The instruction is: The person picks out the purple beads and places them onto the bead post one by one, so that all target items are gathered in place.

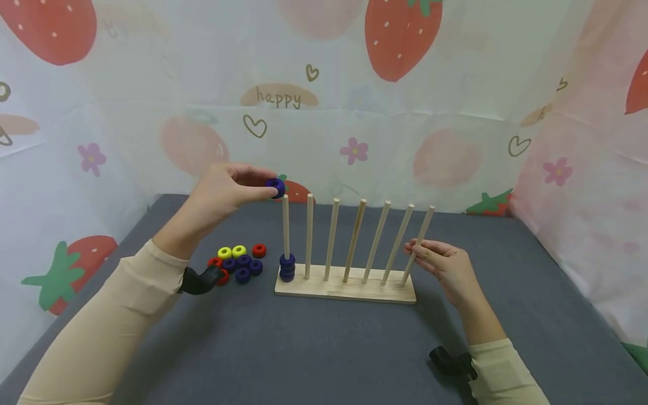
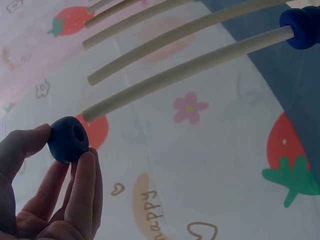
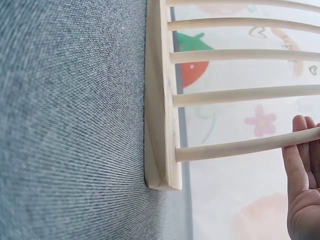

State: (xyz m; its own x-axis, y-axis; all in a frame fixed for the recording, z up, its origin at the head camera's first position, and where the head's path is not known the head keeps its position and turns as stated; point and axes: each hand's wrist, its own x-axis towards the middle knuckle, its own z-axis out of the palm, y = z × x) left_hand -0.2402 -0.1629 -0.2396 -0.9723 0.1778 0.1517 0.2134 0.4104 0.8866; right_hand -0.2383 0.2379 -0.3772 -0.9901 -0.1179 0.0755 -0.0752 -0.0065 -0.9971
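My left hand [image 1: 215, 194] pinches a dark blue ring bead [image 2: 62, 142] between thumb and fingers. The bead is held right at the top of the leftmost wooden peg [image 1: 286, 228], its hole facing the peg's tip in the left wrist view. Low on that same peg sits a short stack of blue beads [image 1: 287, 268]. Several upright pegs rise in a row from a pale wooden base [image 1: 344, 291], and the others carry no beads. On the far side, my right hand [image 1: 450, 270] holds the rightmost peg [image 3: 235, 149] between thumb and fingers, partway up.
Left of the base, loose beads lie grouped on the grey tabletop [image 1: 324, 349]: yellow beads [image 1: 239, 251], blue beads [image 1: 243, 274] and a red bead [image 1: 259, 250] among them. Dark wrist mounts [image 1: 199, 280] jut from both sleeves. A strawberry-print cloth [image 1: 324, 152] hangs behind.
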